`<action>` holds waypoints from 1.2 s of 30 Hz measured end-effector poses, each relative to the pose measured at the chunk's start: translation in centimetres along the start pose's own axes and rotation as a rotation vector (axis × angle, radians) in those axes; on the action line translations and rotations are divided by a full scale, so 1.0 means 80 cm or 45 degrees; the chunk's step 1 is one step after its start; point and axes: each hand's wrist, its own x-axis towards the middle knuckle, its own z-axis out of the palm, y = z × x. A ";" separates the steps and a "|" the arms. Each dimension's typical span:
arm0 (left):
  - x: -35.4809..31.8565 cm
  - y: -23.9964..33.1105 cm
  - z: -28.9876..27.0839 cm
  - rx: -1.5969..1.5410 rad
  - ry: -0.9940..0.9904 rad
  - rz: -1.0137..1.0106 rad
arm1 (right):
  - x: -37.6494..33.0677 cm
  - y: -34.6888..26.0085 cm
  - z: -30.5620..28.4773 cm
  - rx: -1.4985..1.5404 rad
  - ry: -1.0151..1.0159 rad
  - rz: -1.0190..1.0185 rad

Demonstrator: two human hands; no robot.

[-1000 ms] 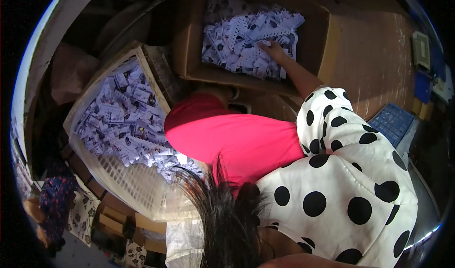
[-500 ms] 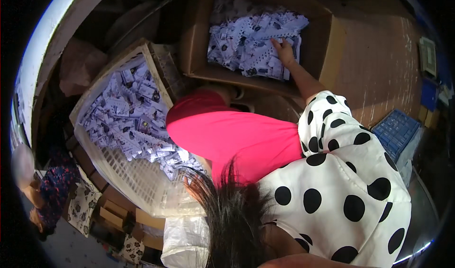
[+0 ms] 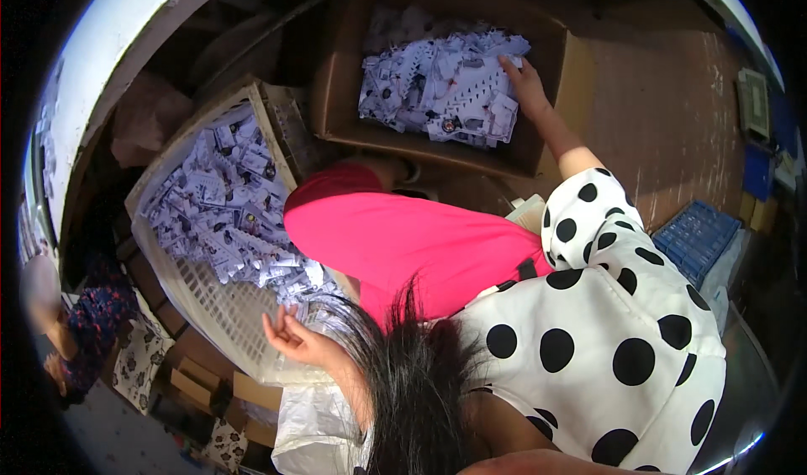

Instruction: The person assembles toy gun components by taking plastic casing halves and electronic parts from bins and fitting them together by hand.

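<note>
My right hand reaches into a large brown cardboard box at the top. Its outstretched fingers rest at the right edge of a heap of small white printed packets; some fingertips are hard to see. At lower left, my left hand is open, palm up with fingers apart and nothing in them. It hovers over the near end of a pale plastic basket. More white printed packets are piled in the basket's far part, beyond that hand.
A blue plastic crate lies at the right on the brown surface. A white sack sits below the basket. Another person is at the far left, near small cardboard boxes. My pink-clad leg lies between box and basket.
My left hand has come out from behind my hair and risen above the basket, its fingers spread. The right hand has shifted from on top of the heap to its right edge.
</note>
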 end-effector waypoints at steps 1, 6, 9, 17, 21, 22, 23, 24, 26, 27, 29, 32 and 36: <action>0.006 0.014 0.008 0.036 0.076 0.165 | -0.001 -0.013 -0.014 0.001 0.024 -0.004; -0.021 0.087 0.053 -0.423 -0.408 0.291 | -0.092 -0.195 0.025 0.382 0.013 0.032; -0.051 0.122 0.115 -0.878 -0.911 -0.326 | -0.143 -0.250 0.035 0.634 -0.003 -0.050; -0.082 0.094 0.065 -1.245 -0.842 -0.383 | -0.280 -0.271 0.110 0.799 -0.523 -0.123; -0.098 0.053 0.027 -1.296 -0.645 -0.471 | -0.306 -0.240 0.138 0.642 -0.716 0.067; -0.104 0.038 0.014 -1.285 -0.649 -0.543 | -0.316 -0.249 0.139 0.489 -0.757 0.100; -0.108 0.021 0.006 -1.276 -0.680 -0.617 | -0.317 -0.247 0.139 0.480 -0.766 0.100; -0.111 0.003 -0.001 -1.318 -0.766 -0.715 | -0.315 -0.244 0.141 0.463 -0.778 0.084; -0.111 -0.012 -0.003 -1.386 -0.742 -0.784 | -0.310 -0.237 0.142 0.458 -0.828 0.009; -0.111 -0.019 -0.002 -1.446 -0.729 -0.854 | -0.311 -0.238 0.138 0.450 -0.835 0.004; -0.113 -0.042 0.005 -1.389 -0.684 -0.754 | -0.316 -0.245 0.133 0.455 -0.953 -0.003; -0.100 -0.048 -0.001 -1.715 -0.884 -0.799 | -0.318 -0.248 0.123 0.263 -1.109 0.032; -0.097 -0.035 -0.007 -1.881 -0.812 -0.713 | -0.317 -0.232 0.122 0.001 -1.242 -0.039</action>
